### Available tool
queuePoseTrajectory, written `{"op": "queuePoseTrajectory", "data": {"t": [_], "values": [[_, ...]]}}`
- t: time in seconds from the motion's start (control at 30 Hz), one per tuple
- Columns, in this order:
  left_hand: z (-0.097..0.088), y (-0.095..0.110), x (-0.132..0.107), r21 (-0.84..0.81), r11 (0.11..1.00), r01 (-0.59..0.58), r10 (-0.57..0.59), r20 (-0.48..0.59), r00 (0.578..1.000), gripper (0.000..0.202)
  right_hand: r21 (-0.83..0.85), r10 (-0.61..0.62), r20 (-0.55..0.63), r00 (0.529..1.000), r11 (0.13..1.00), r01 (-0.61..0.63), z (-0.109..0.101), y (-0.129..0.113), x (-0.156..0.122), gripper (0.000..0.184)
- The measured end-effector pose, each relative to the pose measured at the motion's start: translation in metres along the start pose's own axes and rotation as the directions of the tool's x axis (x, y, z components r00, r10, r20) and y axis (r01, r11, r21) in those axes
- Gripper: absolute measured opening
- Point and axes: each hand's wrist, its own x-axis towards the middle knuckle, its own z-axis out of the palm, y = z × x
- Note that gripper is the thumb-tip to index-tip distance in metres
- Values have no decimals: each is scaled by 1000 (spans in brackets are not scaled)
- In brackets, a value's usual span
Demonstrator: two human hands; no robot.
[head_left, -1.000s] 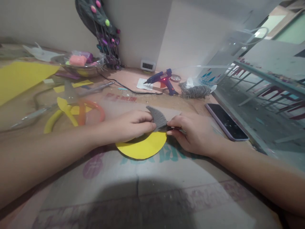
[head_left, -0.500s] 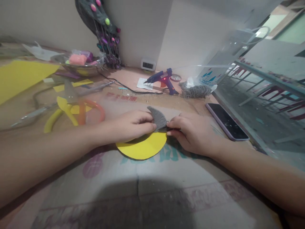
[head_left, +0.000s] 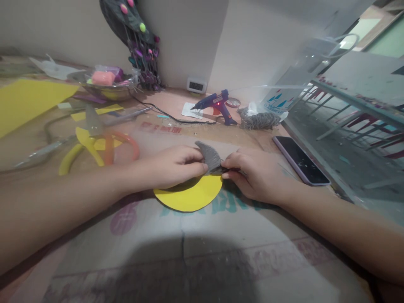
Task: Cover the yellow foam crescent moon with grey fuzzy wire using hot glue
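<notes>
A curved yellow card piece (head_left: 191, 198) lies low over the cardboard, its upper part hidden behind my fingers. Grey yarn-like covering (head_left: 211, 158) forms a pointed, curved section rising above it. My left hand (head_left: 179, 166) is closed on this grey-covered part, thumb in front and fingers behind. From the other side, my right hand (head_left: 249, 172) pinches a thin dark strand, apparently grey yarn, at the right end of the grey section. Its fingertips are right beside the yellow edge.
A blue glue gun (head_left: 216, 103) with a lit red light stands behind, beside a grey yarn bundle (head_left: 260, 120). At right lies a phone (head_left: 301, 160). Orange-handled scissors (head_left: 123, 145), yellow-handled pliers (head_left: 83, 147) and a bowl (head_left: 109, 90) are at left. Cardboard (head_left: 151, 252) covers the table.
The yellow card piece has shifted very slightly to the right. Both hands keep nearly the same place and hold.
</notes>
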Motion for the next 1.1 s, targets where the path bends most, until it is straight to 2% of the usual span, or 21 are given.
{"op": "queuePoseTrajectory", "data": {"t": [0.17,0.5,0.8,0.87,1.0,1.1], "values": [[0,-1,0,5,1000,1,-1,1,1000,26,-19,30,25,999,999,-29,-1,-2,1,21],[0,-1,0,14,1000,9,-9,2,1000,26,-75,-14,44,999,997,18,-1,-1,0,26],[0,-1,0,28,1000,-6,6,-3,1000,27,-50,23,73,997,999,-19,0,1,1,27],[0,0,0,25,1000,0,0,-7,1000,27,-37,25,47,999,999,-23,0,0,0,25],[1,-1,0,-15,1000,-2,1,-13,1000,25,101,73,-99,992,993,-63,3,2,-5,17],[2,-2,0,-36,999,2,-3,-17,1000,26,162,111,-157,981,983,-86,4,2,-8,21]]}}
